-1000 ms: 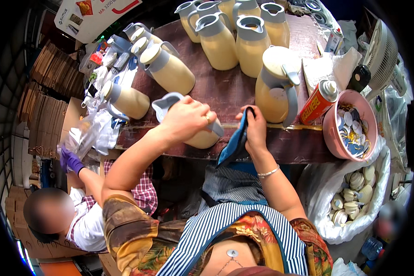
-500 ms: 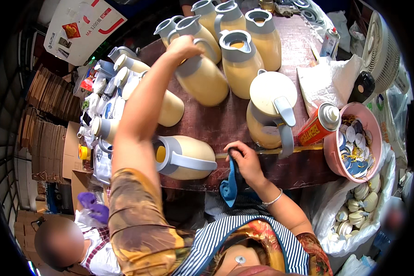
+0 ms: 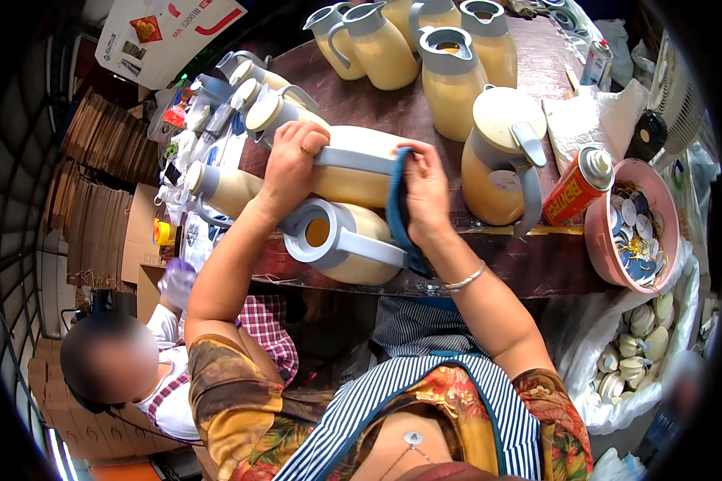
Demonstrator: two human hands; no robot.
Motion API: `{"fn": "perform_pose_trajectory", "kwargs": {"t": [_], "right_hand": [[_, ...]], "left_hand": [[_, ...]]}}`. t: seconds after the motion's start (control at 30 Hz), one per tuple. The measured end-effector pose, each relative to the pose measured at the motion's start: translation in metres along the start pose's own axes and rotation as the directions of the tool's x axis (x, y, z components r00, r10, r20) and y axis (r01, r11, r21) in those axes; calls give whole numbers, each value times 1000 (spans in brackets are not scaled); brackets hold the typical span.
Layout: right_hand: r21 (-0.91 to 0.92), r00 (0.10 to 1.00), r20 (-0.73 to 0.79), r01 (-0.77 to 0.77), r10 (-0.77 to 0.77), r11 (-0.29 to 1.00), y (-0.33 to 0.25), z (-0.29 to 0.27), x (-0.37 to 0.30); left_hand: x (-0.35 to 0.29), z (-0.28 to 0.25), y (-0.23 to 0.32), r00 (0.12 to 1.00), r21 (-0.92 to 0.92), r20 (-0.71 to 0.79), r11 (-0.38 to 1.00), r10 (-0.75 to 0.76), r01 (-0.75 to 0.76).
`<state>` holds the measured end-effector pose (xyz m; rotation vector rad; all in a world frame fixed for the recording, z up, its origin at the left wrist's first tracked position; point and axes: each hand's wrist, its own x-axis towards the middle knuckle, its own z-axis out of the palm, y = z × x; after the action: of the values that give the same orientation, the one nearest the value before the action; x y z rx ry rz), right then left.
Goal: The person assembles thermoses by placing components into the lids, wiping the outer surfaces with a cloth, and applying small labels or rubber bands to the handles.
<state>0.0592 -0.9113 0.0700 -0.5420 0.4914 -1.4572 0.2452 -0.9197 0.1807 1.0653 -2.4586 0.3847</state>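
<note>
My left hand (image 3: 295,164) is closed round the neck and handle end of a cream vacuum jug (image 3: 353,188), which is held tipped on its side above the table. In my right hand (image 3: 425,192) a blue cloth (image 3: 396,204) is pressed against the base end of that jug. Just in front, a second vacuum jug (image 3: 365,270) lies on its side, its grey open mouth turned left. Right of my hands stands a lidded jug (image 3: 484,184) with a grey handle. Behind it rises an upright open jug (image 3: 453,96).
More open jugs (image 3: 383,60) stand at the table's far side. Lidded jugs (image 3: 237,192) lie along the left. A red spray can (image 3: 573,188) and a pink basin (image 3: 598,252) of small discs sit right, above a white bag (image 3: 598,413) of lids. A co-worker (image 3: 164,369) sits at lower left.
My left hand has brought a jug from the far group to the near edge and tipped it sideways. My right hand has raised the blue cloth onto its base.
</note>
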Motion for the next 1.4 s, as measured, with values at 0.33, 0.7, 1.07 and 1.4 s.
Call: {"fn": "perform_pose_trajectory", "kwargs": {"t": [0.33,0.7,1.07,1.4], "right_hand": [[351,936,-280,-107,213,930,-10,24,3],[317,954,-206,-145,217,937,-8,-15,20],[-291,959,-120,-281,257,914,12,-70,8],[-490,957,18,-244,290,837,-7,-93,2]], "left_hand": [[16,17,5,993,-10,-86,997,-80,80],[41,15,25,993,62,46,992,110,-113],[122,12,0,412,-103,908,994,74,49],[237,128,-16,806,-100,571,961,-157,258]]}}
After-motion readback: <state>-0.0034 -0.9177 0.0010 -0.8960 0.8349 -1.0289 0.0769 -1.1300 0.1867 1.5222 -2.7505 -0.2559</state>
